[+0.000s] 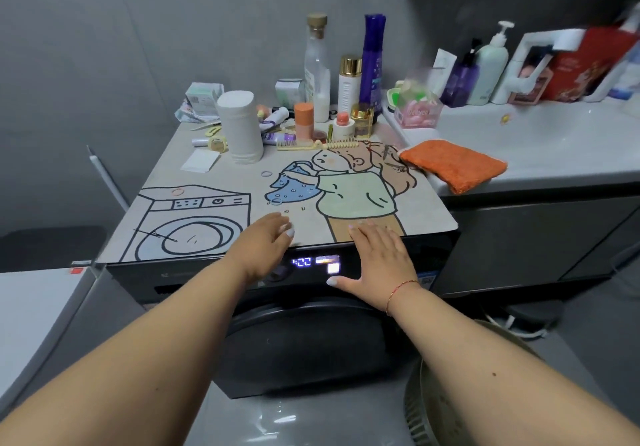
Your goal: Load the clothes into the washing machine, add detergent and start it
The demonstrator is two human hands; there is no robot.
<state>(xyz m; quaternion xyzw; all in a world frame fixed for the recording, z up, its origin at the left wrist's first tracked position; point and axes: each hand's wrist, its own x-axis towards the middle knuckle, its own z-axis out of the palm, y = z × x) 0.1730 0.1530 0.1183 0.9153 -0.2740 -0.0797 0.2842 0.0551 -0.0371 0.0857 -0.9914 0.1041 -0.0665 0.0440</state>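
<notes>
A dark front-loading washing machine [180, 277] stands in front of me with its round door [304, 338] closed. Its lit display [316, 261] reads about 4:22. A cartoon mat [214, 182] covers the top. My left hand [266, 241] rests flat on the mat's front edge, fingers spread, above the control dial, which it mostly hides. My right hand [375, 258] lies on the front edge too, its thumb reaching down onto the panel just below the display. Neither hand holds anything. No clothes are visible.
Bottles, tubes, a paper roll [239, 127] and combs crowd the back of the machine top. An orange cloth [453, 165] lies on the white sink counter [554, 140] at right. A round basket [436, 404] sits low right, a white appliance [34, 314] at left.
</notes>
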